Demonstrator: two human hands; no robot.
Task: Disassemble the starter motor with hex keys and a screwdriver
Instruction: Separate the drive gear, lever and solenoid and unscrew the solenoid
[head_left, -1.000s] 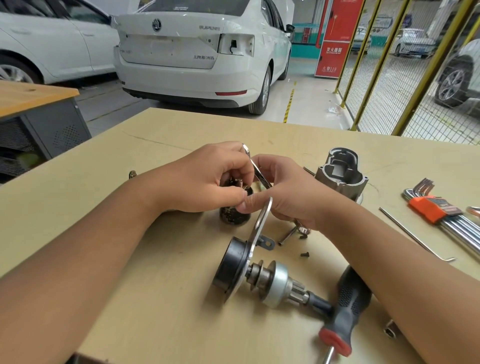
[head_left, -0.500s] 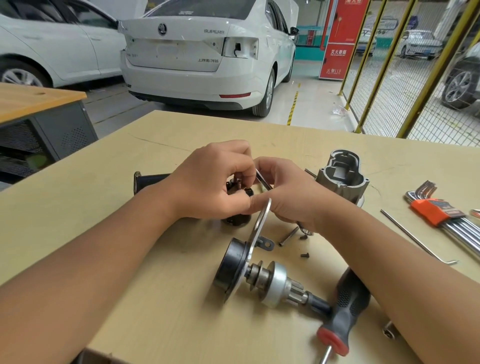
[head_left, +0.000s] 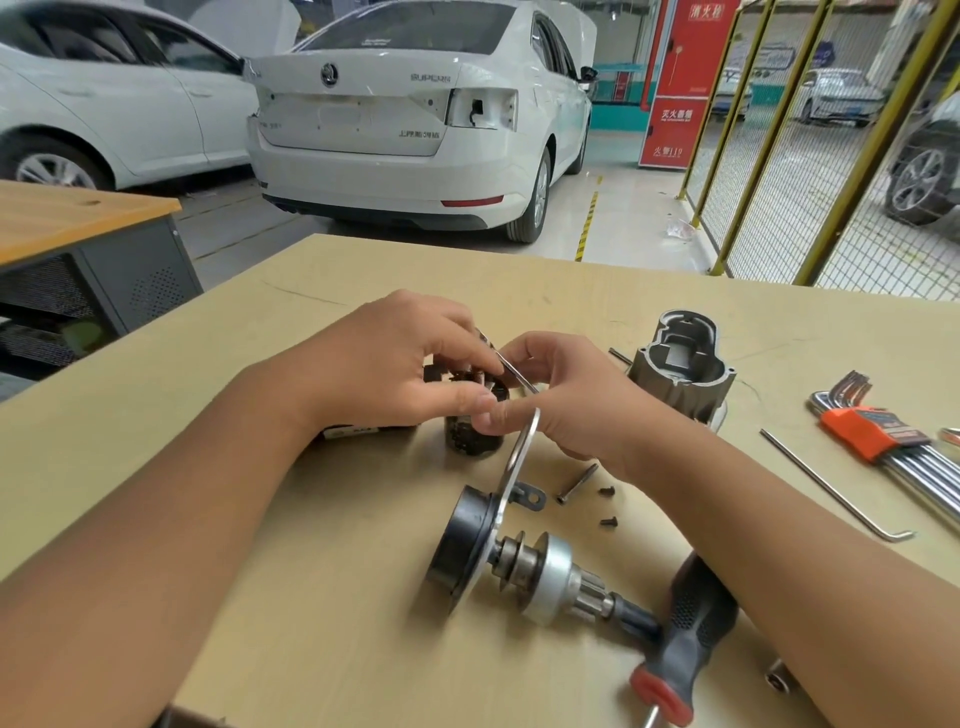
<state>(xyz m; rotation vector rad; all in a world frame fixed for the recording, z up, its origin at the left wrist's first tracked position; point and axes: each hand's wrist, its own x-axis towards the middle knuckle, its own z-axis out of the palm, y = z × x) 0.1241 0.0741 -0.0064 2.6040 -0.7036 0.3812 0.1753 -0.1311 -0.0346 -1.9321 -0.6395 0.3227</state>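
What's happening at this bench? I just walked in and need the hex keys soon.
A person is taking a starter motor apart. The left hand steadies a dark motor part while the right hand works a thin metal tool into its top. The drive assembly, grey housing, screwdriver and hex key set lie on the table.

Both hands pretty much cover the dark motor part (head_left: 470, 441), so only its lower end and a bit of the top peek out. The left hand (head_left: 384, 371) also hides most of a black piece (head_left: 358, 431) behind the wrist. The screwdriver (head_left: 685, 644) shaft runs off the near edge, and the hex key set (head_left: 883, 436) is cut off on the right. The small fitting (head_left: 776, 680) by the right forearm is too tiny to identify.
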